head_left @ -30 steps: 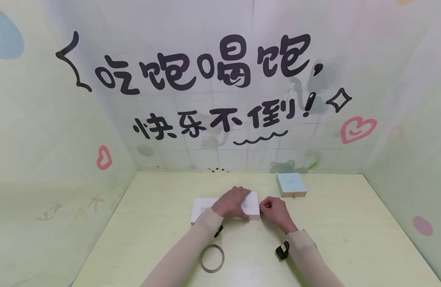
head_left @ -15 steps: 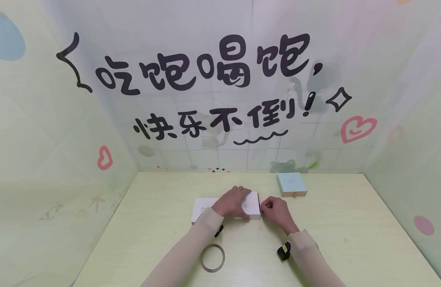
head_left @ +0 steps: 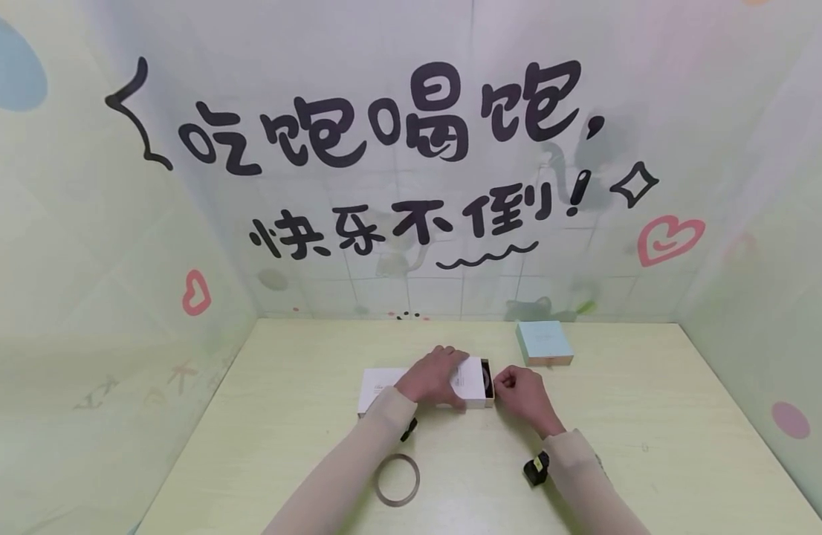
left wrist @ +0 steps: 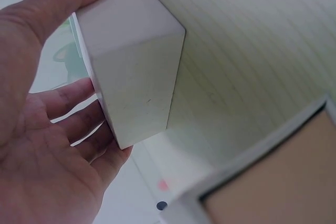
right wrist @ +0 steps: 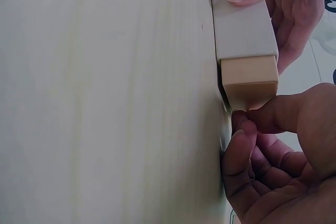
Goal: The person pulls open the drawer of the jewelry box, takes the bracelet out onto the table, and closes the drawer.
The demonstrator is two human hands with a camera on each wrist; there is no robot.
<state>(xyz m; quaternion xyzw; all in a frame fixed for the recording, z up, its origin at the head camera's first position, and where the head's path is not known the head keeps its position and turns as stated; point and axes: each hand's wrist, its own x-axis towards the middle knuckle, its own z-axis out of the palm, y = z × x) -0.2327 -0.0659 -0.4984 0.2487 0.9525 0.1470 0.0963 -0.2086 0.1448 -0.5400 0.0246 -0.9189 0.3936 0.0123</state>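
Note:
My left hand (head_left: 438, 377) lies across a white drawer-style box (head_left: 473, 380) and grips it, with the thumb on the near side and the fingers on the far side. A tan inner drawer (right wrist: 249, 72) sticks a short way out of the box's right end, its dark inside showing from above. At the drawer's outer end, my right hand (head_left: 523, 397) pinches with thumb and forefinger; the other fingers are curled. To the left stands a second white box (head_left: 376, 385), partly hidden by my left forearm. Its tan end (left wrist: 283, 177) shows in the left wrist view.
A pale blue box (head_left: 545, 343) stands at the back right, near the wall. Closer to me, a greyish-brown ring (head_left: 397, 504) lies flat on the wooden table (head_left: 652, 416), beside my left sleeve. Printed curtain walls enclose the table at the back and sides.
My right hand has moved a little to the right, and the drawer has slid out of the box with it. The left hand and the white box have stayed in place.

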